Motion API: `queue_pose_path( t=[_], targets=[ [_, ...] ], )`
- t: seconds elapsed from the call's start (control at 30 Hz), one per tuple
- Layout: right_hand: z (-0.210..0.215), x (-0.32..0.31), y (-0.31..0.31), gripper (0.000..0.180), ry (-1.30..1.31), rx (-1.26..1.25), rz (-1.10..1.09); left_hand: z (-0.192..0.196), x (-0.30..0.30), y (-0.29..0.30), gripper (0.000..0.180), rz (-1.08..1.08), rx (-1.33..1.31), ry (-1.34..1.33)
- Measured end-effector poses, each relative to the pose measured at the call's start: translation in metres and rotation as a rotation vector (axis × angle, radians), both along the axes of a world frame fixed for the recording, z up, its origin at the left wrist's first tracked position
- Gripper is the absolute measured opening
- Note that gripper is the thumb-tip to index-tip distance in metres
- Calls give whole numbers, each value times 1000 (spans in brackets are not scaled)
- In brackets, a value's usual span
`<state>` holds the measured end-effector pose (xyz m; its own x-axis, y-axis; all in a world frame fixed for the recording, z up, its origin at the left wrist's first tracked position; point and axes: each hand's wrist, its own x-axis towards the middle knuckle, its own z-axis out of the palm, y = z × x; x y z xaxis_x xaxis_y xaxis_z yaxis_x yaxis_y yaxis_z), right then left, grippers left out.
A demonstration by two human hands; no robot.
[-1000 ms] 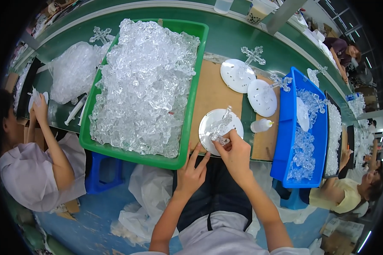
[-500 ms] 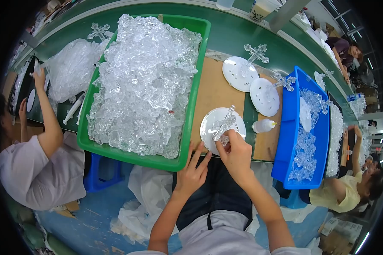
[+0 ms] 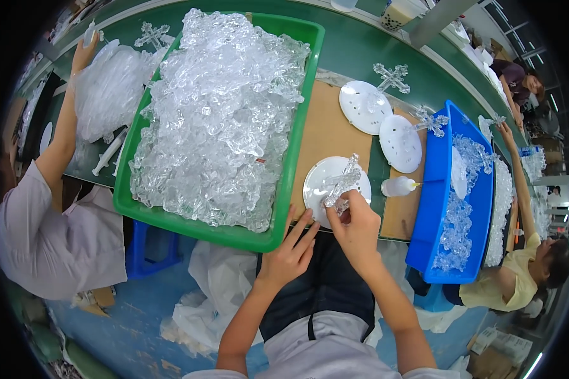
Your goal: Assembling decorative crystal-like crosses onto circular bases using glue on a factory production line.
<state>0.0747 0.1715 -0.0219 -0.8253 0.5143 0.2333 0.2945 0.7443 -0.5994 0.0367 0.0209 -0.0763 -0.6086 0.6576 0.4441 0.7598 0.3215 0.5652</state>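
My right hand [image 3: 358, 230] pinches the lower end of a clear plastic cross [image 3: 348, 176], which stands tilted over a round white disc [image 3: 315, 179] with small holes. Its foot is hidden by my fingers, so whether it touches the disc I cannot tell. At the disc's near edge my left hand [image 3: 286, 259] rests with fingers stretched and holds nothing. Two more white discs, a farther disc [image 3: 360, 104] and a nearer disc [image 3: 398, 144], lie beyond, each with a clear cross on it. A small white squeeze bottle [image 3: 398, 186] with a yellowish tip lies right of my disc.
On the left stands a green bin [image 3: 199, 237] heaped with clear plastic pieces. A blue bin [image 3: 431, 208] with clear crosses is on the right. Cardboard [image 3: 319, 126] covers part of the table. A co-worker's arm [image 3: 63, 142] is at left, another's arm [image 3: 520, 183] at right.
The view has shifted slightly. My hands keep about the same place at the disc and cross. The left co-worker's hand has risen farther up the table; the right co-worker's arm now reaches farther out.
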Motion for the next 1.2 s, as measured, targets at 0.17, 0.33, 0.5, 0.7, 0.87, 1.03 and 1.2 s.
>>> queue_pose_path(
  t=[0.17, 0.33, 0.5, 0.7, 0.87, 1.03, 1.2],
  targets=[
    [0, 3, 5, 22, -51, -288, -82, -6, 0, -1, 42, -24, 8, -56],
    [-1, 12, 11, 22, 77, -904, -286, -11, 1, 0, 42, -66, 4, -133],
    [1, 9, 8, 21, 63, -933, -263, -13, 1, -2, 45, -61, -7, -117],
    [-4, 1, -2, 21, 7, -535, -171, -15, 1, 1, 46, -60, 14, -63],
    [4, -5, -10, 24, -64, -265, -134, -15, 0, 0, 46, -59, 9, -67],
    [1, -4, -10, 25, -57, -117, -108, -15, 1, -2, 45, -56, 13, -67],
    [-7, -5, -13, 24, -25, 170, 3, -12, 3, -1, 39, -60, 22, -65]
  ],
)
